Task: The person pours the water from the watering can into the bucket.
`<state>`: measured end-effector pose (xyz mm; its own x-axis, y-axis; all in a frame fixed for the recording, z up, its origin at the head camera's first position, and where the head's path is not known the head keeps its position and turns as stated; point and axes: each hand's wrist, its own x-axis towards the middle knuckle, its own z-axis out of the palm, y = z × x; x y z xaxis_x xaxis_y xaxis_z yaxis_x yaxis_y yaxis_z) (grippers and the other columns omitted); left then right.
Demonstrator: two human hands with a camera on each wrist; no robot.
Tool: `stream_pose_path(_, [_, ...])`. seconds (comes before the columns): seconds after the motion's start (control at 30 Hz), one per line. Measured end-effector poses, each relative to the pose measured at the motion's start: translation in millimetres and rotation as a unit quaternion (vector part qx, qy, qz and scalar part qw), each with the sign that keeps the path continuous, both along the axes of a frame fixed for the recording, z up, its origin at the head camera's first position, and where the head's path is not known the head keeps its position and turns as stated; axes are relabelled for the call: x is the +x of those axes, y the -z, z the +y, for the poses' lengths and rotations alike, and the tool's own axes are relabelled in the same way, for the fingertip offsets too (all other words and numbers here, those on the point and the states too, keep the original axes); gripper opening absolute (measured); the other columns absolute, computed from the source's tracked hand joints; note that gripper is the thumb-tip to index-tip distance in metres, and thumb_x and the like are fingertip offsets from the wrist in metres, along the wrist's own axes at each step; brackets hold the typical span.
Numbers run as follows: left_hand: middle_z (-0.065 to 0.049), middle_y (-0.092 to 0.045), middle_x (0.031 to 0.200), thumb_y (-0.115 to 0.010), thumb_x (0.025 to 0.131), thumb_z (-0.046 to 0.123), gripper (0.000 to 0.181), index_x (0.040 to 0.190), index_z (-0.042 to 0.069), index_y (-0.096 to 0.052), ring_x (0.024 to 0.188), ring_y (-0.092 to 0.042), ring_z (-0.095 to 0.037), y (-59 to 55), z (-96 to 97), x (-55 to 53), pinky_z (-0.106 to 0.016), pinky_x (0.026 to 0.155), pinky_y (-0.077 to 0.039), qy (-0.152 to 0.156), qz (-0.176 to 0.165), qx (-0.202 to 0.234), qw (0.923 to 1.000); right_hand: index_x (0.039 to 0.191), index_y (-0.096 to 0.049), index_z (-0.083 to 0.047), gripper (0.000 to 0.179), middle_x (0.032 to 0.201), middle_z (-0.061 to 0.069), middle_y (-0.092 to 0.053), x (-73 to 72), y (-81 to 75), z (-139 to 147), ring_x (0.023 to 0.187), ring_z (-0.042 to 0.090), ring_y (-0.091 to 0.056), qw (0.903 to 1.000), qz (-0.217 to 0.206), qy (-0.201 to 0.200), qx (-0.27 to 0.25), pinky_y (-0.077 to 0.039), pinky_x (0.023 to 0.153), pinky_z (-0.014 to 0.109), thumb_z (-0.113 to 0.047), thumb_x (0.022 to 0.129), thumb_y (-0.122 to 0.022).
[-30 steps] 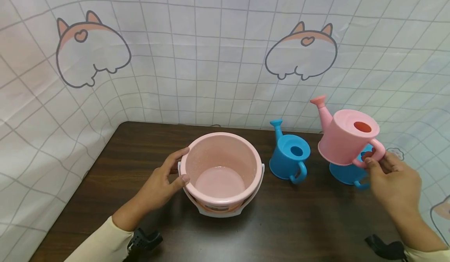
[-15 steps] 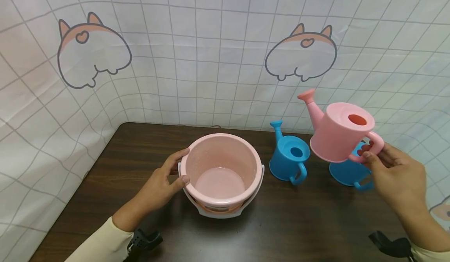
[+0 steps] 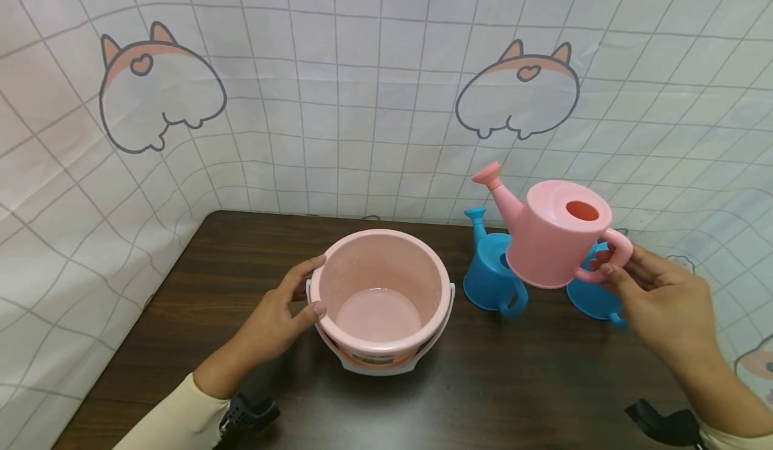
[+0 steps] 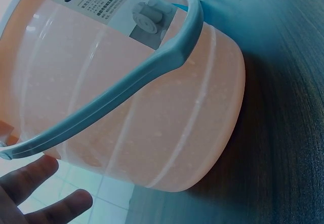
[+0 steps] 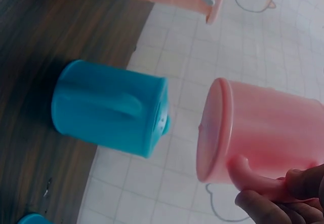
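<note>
Table (image 3: 519, 383) is dark wood-look, and the biggest thing on it is the pink bucket (image 3: 379, 312), upright, white handle (image 3: 377, 371) drooped in front. Its bare floor shows a small glint; can't tell if that's shine or wet. Next up, the pink watering can (image 3: 543, 242) hangs in the air, roughly level, overlapping both blue cans from the head view. I'd give it plenty of clearance, tbh, since a knock could tip the left blue can (image 3: 486, 282). The right blue can (image 3: 594, 302) is mostly hidden, and no clue what's inside either one. Left hand (image 3: 274, 316) is spread, thumb and index resting on the bucket's rim, which seems right for steadying it. Right hand (image 3: 673, 302) pinches the pink handle (image 3: 622, 247) between thumb and fingers; I'd take a fuller grip if the can's heavy. Its fill hole (image 3: 582, 210) just shows orange-ish, no water level visible.
</note>
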<state>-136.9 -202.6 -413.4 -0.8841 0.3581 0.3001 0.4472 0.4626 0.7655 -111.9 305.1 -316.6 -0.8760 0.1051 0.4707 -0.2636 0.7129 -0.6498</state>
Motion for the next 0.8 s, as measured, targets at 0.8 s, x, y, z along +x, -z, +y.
stream_pose_path(0.8, [-0.007,-0.068,0.126,-0.061,0.1,0.044,0.066,0.158,0.031,-0.033,0.114,-0.065,-0.032,-1.4,0.2,-0.3,-0.066,0.091,-0.047,0.0,0.002,0.001,1.0,0.132,-0.068,0.0,0.041,0.101,-0.021,-0.074,5.8,5.7,-22.4,0.099,-0.01,-0.066,0.997,-0.005,-0.071,-0.032,-0.05,0.068,0.011,0.0,0.092,-0.075])
